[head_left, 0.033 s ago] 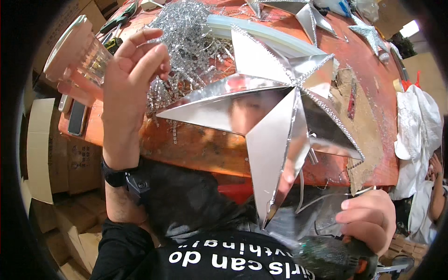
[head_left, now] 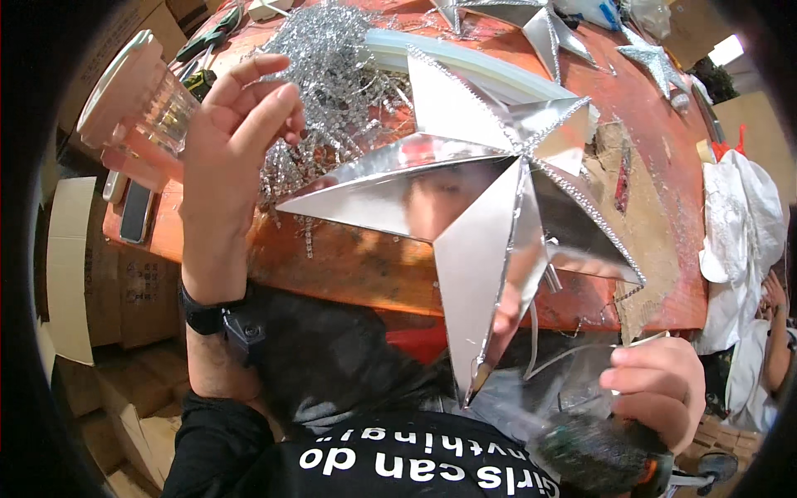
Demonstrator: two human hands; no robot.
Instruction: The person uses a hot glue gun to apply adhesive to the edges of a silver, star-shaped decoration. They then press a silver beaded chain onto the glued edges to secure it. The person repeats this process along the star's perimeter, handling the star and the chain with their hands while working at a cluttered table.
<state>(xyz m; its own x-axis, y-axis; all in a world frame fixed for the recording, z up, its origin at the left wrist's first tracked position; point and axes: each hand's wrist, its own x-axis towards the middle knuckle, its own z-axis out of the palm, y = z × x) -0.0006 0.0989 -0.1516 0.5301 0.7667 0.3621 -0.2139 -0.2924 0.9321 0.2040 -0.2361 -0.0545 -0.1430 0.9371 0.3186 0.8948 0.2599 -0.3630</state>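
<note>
A large mirror-silver five-pointed star (head_left: 477, 282) stands tilted at the table's near edge, its lowest point over my lap. Silver beaded trim (head_left: 585, 203) runs along some of its ridges. Left of the star, my left hand (head_left: 241, 116) is raised in front of a heap of silver tinsel and bead strands (head_left: 320, 91). Its fingers are bent and apart, and nothing shows in them. My right hand (head_left: 656, 386) is closed at the lower right, apart from the star. A thin white strand (head_left: 573, 350) runs up to its fingertips. Below it is a dark, blurred object (head_left: 602, 452), partly hidden.
A lidded clear cup (head_left: 158, 108) and a phone (head_left: 136, 214) stand at the table's left. More silver stars (head_left: 544, 41) lie at the far side, near pale translucent sticks (head_left: 465, 62). Torn cardboard (head_left: 656, 241) lies at right. Another person's hand (head_left: 776, 299) shows at the right edge.
The star has shifted very slightly left. The dark object below my right hand has moved a little right and down. My left hand has barely moved.
</note>
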